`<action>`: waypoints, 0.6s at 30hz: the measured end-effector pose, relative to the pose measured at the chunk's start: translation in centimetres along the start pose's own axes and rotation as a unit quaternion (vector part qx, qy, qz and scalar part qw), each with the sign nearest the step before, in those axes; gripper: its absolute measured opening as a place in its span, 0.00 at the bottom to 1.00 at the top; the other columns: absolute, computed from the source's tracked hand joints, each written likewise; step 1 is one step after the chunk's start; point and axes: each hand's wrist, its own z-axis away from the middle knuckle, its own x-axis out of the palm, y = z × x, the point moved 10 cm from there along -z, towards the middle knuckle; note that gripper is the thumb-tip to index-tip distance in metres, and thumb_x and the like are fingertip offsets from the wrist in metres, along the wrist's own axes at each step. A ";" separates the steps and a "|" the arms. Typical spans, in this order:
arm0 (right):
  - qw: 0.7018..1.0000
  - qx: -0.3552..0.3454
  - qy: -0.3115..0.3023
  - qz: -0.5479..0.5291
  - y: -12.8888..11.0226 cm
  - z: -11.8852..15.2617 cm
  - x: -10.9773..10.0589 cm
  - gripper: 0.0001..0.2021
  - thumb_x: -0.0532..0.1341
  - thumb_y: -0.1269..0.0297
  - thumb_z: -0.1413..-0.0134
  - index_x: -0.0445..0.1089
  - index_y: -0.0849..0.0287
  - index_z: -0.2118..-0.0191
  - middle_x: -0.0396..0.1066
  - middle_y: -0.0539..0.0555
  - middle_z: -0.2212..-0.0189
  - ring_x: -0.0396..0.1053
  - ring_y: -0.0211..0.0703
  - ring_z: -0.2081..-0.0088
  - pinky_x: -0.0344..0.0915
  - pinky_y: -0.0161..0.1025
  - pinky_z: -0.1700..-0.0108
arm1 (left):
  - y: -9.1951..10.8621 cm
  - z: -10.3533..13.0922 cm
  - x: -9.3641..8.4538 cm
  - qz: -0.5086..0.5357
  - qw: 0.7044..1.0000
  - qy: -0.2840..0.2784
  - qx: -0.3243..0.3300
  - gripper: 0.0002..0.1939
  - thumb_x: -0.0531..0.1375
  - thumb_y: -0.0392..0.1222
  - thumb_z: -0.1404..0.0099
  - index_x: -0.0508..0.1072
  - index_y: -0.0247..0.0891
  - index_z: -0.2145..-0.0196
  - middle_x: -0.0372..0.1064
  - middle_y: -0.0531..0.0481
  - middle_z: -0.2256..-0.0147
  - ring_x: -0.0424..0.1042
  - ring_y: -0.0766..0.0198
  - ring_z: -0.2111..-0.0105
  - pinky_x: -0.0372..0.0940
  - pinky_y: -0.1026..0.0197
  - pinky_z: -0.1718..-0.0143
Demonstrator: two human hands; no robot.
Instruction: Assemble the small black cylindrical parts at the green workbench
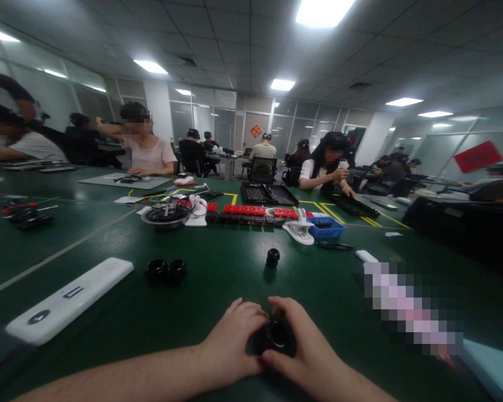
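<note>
Black cylinder [278, 336] sits between left grip [233, 338] and right grip [308, 341].

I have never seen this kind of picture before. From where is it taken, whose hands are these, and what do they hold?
There is no machine here. The single picture comes from a camera worn on a person's head, looking forward and down, so the bare forearms at the bottom are the wearer's own. The left hand and right hand hold a black hollow piece between them. On the green table, a similar single piece stands just beyond the hands, and a pair of black pieces sits further left. A long white device lies at the left; farther back are a row of red parts and a blue bin. Other people work in the background.
</note>
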 end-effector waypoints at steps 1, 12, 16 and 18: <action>1.000 0.000 -0.001 0.003 0.1 0.0 0.0 0.29 0.63 0.73 0.61 0.56 0.58 0.49 0.64 0.56 0.56 0.63 0.49 0.54 0.61 0.46 0.51 | 0.0 0.0 0.0 0.000 1.000 0.002 0.000 0.22 0.64 0.45 0.51 0.67 0.42 0.57 0.65 0.49 0.54 0.60 0.54 0.52 0.42 0.44 0.45; 0.997 -0.083 0.004 0.006 -2.3 0.5 -0.5 0.30 0.56 0.77 0.61 0.53 0.60 0.47 0.61 0.60 0.51 0.61 0.50 0.50 0.59 0.48 0.49 | -0.1 -0.1 -0.2 0.001 1.000 0.001 -0.009 0.24 0.64 0.46 0.51 0.66 0.42 0.55 0.65 0.49 0.54 0.60 0.54 0.51 0.41 0.43 0.44; 1.000 -0.022 0.008 0.019 -0.8 0.1 -0.4 0.31 0.61 0.73 0.61 0.53 0.61 0.47 0.61 0.61 0.51 0.60 0.52 0.50 0.59 0.50 0.49 | -0.2 -0.1 0.0 -0.006 1.000 0.001 -0.002 0.23 0.64 0.47 0.51 0.68 0.40 0.57 0.64 0.48 0.53 0.60 0.53 0.51 0.41 0.44 0.44; 1.000 0.004 0.004 0.020 0.0 -0.1 -0.2 0.30 0.63 0.70 0.61 0.55 0.60 0.48 0.63 0.59 0.54 0.62 0.51 0.52 0.60 0.48 0.50 | -0.2 -0.1 0.1 -0.004 1.000 0.000 -0.002 0.23 0.64 0.46 0.51 0.67 0.41 0.57 0.64 0.48 0.53 0.60 0.53 0.51 0.42 0.43 0.44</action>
